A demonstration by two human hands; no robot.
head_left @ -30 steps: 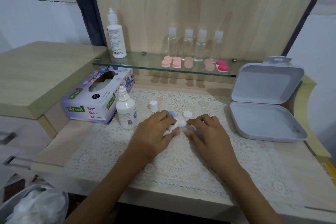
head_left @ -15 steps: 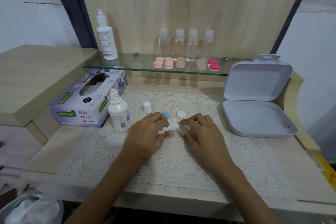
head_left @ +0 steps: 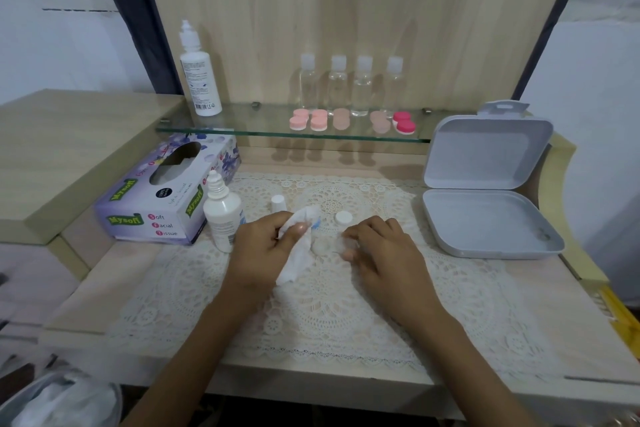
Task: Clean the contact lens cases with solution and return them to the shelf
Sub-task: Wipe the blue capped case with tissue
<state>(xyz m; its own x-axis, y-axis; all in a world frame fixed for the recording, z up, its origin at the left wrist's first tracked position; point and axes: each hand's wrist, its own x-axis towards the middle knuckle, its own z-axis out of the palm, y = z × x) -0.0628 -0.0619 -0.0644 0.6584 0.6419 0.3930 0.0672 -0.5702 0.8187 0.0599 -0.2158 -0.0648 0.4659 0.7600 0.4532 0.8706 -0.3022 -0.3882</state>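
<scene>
Pale wooden bench (head_left: 104, 288) under a white lace mat (head_left: 329, 322) carries the clear twin-cup contact lens case (head_left: 327, 247), which lies between the hands. Just left of it, the left hand (head_left: 266, 250) pinches a crumpled white tissue (head_left: 298, 255) between thumb and fingers (head_left: 300, 227). The right hand (head_left: 381, 253) has curled fingers pinching the case's right cup. A round white cap (head_left: 343, 218) sits just behind.

At left, tissue box (head_left: 162, 204); just right of it, solution bottle (head_left: 223, 215) on the lace mat (head_left: 329, 315), then bottle cap (head_left: 278, 203) and lid (head_left: 343, 218). In front, tissue (head_left: 294, 260) in the left hand (head_left: 263, 253), lens case (head_left: 327, 247) at the right hand (head_left: 384, 253). Far right, hinged box (head_left: 485, 218). Behind, on the glass shelf (head_left: 249, 121): tall bottle (head_left: 199, 76) left, four small bottles (head_left: 337, 87), row of lens cases (head_left: 341, 118) before them.
</scene>
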